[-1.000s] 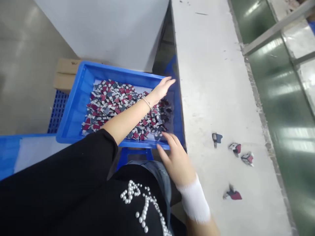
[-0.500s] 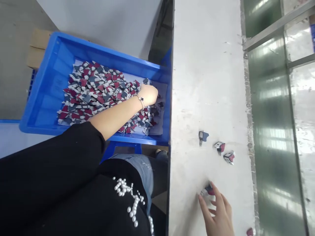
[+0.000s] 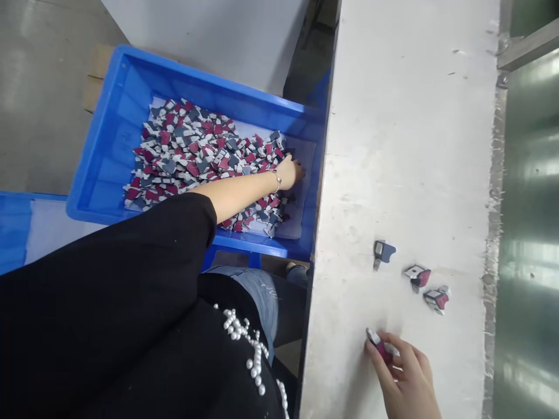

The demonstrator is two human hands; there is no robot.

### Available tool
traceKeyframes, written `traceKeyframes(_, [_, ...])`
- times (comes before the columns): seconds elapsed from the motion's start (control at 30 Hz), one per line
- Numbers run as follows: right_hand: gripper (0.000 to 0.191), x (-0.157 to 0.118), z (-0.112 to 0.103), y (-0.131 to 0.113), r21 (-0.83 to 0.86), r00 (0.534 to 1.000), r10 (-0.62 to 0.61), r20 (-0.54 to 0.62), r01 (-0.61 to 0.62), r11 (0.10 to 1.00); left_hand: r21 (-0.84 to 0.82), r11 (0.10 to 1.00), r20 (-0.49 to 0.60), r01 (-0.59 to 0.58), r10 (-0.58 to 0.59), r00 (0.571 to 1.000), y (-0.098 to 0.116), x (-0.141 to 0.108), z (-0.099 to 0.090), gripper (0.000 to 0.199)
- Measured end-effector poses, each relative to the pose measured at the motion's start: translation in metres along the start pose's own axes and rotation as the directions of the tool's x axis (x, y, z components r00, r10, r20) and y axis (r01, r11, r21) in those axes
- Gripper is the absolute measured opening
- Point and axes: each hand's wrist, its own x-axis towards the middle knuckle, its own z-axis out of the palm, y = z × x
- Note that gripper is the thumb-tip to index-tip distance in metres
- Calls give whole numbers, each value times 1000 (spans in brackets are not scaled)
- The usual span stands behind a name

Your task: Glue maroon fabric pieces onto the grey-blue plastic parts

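My left hand [image 3: 292, 172] is down in the right end of a blue plastic bin [image 3: 196, 73], at the edge of a heap of small plastic pieces [image 3: 192, 148] in dark red, white and blue-grey. Its fingers are curled and partly hidden, so what they hold, if anything, does not show. Over the white tabletop [image 3: 393, 145], my right hand [image 3: 406, 372] pinches a small red-and-white plastic piece [image 3: 383, 351] between thumb and fingers. Beyond it lie a blue-grey piece [image 3: 385, 252] and two red-and-white pieces, one [image 3: 418, 276] close beside the other [image 3: 437, 299].
The bin stands against the table's left edge, on a blue support [image 3: 231, 256]. Along the table's far right side runs a rough, frayed edge [image 3: 491, 233] with a greenish glossy surface [image 3: 528, 244] past it. A metal bar [image 3: 530, 46] crosses at top right.
The view has shifted, moving the scene mostly rightward. My left hand has moved slightly toward the bin's right end. The piece in my right hand has turned, showing more red.
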Motion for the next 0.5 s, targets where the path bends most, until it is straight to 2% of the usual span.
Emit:
traceKeyframes(0.1, [63, 4, -5, -3, -16, 999, -19, 28, 20, 1000, 32, 998, 24, -51, 51, 998, -1, -4, 0, 19])
traceKeyframes(0.27, [65, 2, -5, -17, -9, 999, -42, -20, 41, 999, 87, 988, 83, -130, 123, 989, 3, -22, 8, 26])
traceKeyframes(0.5, [67, 0, -12, -20, -19, 998, -29, -61, 28, 999, 186, 978, 32, -96, 91, 995, -7, -29, -1, 31])
